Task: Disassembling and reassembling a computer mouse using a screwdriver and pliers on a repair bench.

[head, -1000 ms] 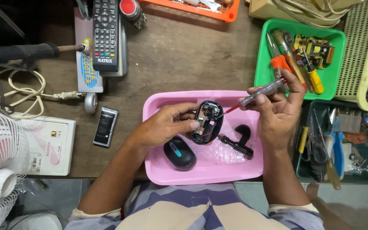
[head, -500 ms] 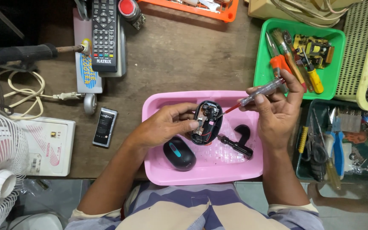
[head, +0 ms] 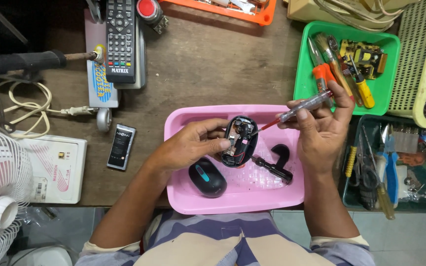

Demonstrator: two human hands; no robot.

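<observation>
Two bare hands work over a shallow pink plastic tray (head: 183, 197) that sits at the near edge of a brown wooden surface (head: 208, 64). The left hand (head: 191, 145) has its fingers (head: 221, 144) clamped on the opened black base of a computer mouse (head: 239, 141), held tilted above the tray with its small circuit board and wires facing up. The right hand (head: 321, 133) pinches a screwdriver with a clear handle and red shaft (head: 297, 109) between thumb and fingers; its tip reaches into the upper part of the mouse base, though whether it touches a screw is hard to tell from here.

Inside the tray, below the left hand, lies the black mouse top cover with a teal scroll strip (head: 207, 177). A dark-handled tool (head: 272, 168) and a curved black plastic piece (head: 281, 151) lie just right of the held base. Left of the tray, a small black phone battery (head: 121, 146) rests on the surface. A green plastic bin of tools (head: 390, 59) stands beyond the right hand, and a black remote control (head: 120, 39) lies at the far left.
</observation>
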